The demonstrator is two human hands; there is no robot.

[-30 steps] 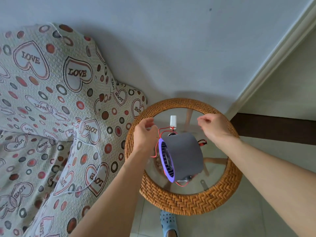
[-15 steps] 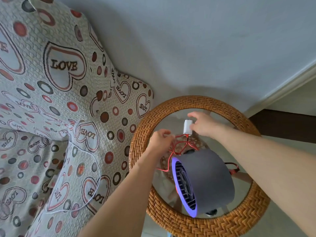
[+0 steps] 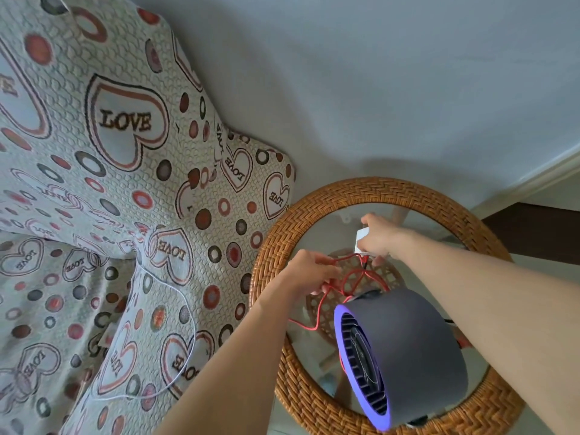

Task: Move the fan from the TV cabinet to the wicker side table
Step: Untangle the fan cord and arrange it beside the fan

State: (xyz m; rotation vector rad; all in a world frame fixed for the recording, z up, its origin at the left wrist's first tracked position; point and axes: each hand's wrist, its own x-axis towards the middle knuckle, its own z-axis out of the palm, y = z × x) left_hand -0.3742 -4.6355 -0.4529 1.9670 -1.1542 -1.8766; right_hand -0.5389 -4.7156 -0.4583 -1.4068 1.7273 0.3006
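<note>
The fan (image 3: pixel 405 356), a dark grey drum with a purple-lit rim and black grille facing left, stands on the glass top of the round wicker side table (image 3: pixel 276 246). Red wires (image 3: pixel 351 277) run from its top to a small white plug block (image 3: pixel 361 241). My left hand (image 3: pixel 310 273) pinches the red wires just left of the fan's top. My right hand (image 3: pixel 381 237) reaches over the fan and holds the white plug block at the far side of the glass. Neither hand touches the fan's body.
A sofa with a heart-and-circle "LOVE" cover (image 3: pixel 125 215) stands close on the table's left; a thin white cable (image 3: pixel 185 340) lies across it. A pale wall (image 3: pixel 376 89) rises behind the table, with a white baseboard (image 3: pixel 533 177) and a dark strip at right.
The view has closed in on the table. My right hand went from above the fan to the white plug block and took hold of it. My left hand stays on the red wires.
</note>
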